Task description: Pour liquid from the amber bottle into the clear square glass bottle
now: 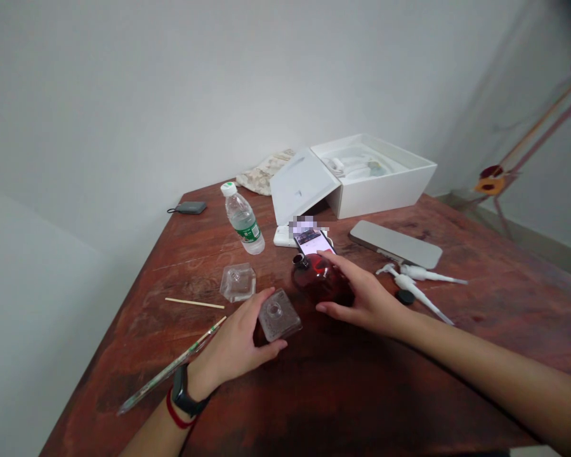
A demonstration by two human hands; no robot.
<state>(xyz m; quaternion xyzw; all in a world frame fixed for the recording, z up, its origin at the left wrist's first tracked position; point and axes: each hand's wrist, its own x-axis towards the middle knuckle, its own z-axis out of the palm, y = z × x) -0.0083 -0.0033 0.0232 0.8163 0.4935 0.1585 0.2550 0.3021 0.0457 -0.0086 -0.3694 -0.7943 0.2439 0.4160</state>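
My left hand (240,336) is wrapped around a clear square bottle (280,315) with a small round neck opening on top. My right hand (361,295) grips a dark red, rounded bottle (316,279) from its right side; its open neck tilts toward the upper left. A second clear square bottle (238,282) sits on the table just beyond my left hand. Two white pump heads (416,289) and a small black cap (404,296) lie to the right, past my right forearm. Behind the red bottle a phone (315,238) with a lit screen leans against a white object (283,236).
A water bottle (244,222) stands behind the clear bottles. One bare chopstick (194,303) and a wrapped pair (171,368) lie at left. An opened white box (380,187), a grey case (394,244), a cloth (261,174) and a small grey device (191,207) are on the wooden table (314,406).
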